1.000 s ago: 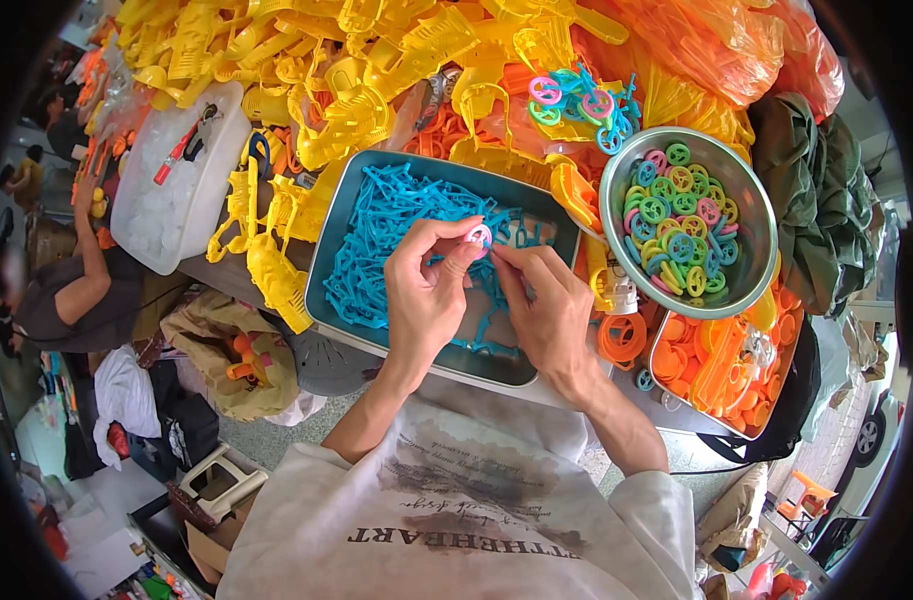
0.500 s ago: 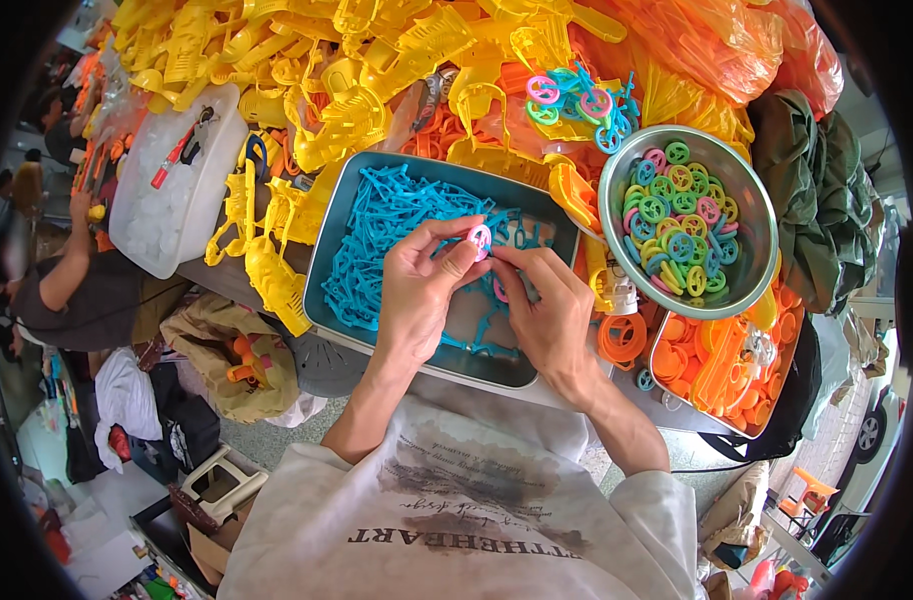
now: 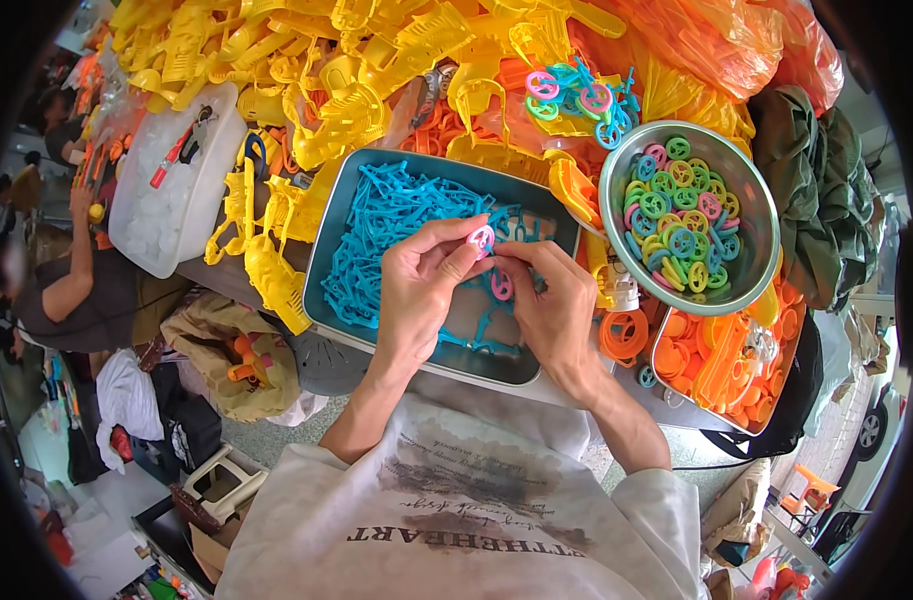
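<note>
Between the thumb and fingers of my left hand (image 3: 417, 285) is a small pink toy steering wheel (image 3: 481, 240), its spoked face turned up. Close against it, the fingertips of my right hand (image 3: 559, 310) are pinched together; what they grip is mostly hidden. Both hands are over a metal tray (image 3: 322, 250) that holds a heap of thin blue plastic parts (image 3: 387, 215). Another pink steering wheel (image 3: 502, 284) shows just below my right fingertips, inside the tray's outline.
Right of the tray, a steel bowl (image 3: 609, 205) contains many coloured toy steering wheels. Below it stands a tray of orange parts (image 3: 717, 375). Yellow plastic pieces (image 3: 357, 110) pile up behind. At left is a white tub (image 3: 127, 220) with pliers (image 3: 182, 150); a co-worker's arm (image 3: 77, 260) lies beyond.
My right hand has shifted very slightly, and more of the lower pink steering wheel shows. The left hand keeps its pinch on the upper one.
</note>
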Motion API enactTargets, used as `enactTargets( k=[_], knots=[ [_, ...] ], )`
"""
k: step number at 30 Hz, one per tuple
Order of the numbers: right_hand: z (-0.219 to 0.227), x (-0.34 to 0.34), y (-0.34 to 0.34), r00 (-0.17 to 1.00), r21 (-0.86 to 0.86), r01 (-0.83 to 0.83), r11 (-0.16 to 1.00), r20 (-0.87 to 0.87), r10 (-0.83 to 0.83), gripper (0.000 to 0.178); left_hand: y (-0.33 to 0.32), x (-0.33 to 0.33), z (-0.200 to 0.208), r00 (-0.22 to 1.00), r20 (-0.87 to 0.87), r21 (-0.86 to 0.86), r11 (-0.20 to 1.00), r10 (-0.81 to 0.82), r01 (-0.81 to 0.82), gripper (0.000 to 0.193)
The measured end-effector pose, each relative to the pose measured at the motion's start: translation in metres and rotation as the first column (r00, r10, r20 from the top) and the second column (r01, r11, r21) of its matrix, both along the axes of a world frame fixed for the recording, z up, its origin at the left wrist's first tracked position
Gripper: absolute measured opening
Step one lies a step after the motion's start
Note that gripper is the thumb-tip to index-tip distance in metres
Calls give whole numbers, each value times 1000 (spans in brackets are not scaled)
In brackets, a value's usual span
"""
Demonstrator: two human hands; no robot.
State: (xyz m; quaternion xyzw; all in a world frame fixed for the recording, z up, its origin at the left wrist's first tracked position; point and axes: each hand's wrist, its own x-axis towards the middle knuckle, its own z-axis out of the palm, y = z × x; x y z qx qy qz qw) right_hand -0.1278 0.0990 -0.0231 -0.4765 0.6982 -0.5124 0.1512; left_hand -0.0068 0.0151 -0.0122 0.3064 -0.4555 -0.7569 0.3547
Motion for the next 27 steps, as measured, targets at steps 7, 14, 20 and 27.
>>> enactTargets(
  k=[7, 14, 20, 27],
  knots=[
    [4, -2, -1, 998, 30, 7, 1000, 70, -9, 16, 1, -5, -1, 1000, 11, -162, 987, -2, 4, 21],
    [7, -2, -2, 999, 17, -6, 1000, 52, 5, 18, -1, -5, -1, 999, 29, -169, 985, -16, 20, 23],
    [10, -2, -4, 990, 10, 1, 1000, 143, -2, 21, 0, -7, -1, 1000, 0, -84, 996, 20, -20, 22],
    [19, 0, -6, 955, 7, -5, 1000, 296, 2, 19, 0, -7, -4, 1000, 15, -77, 997, 22, -21, 24]
  ],
)
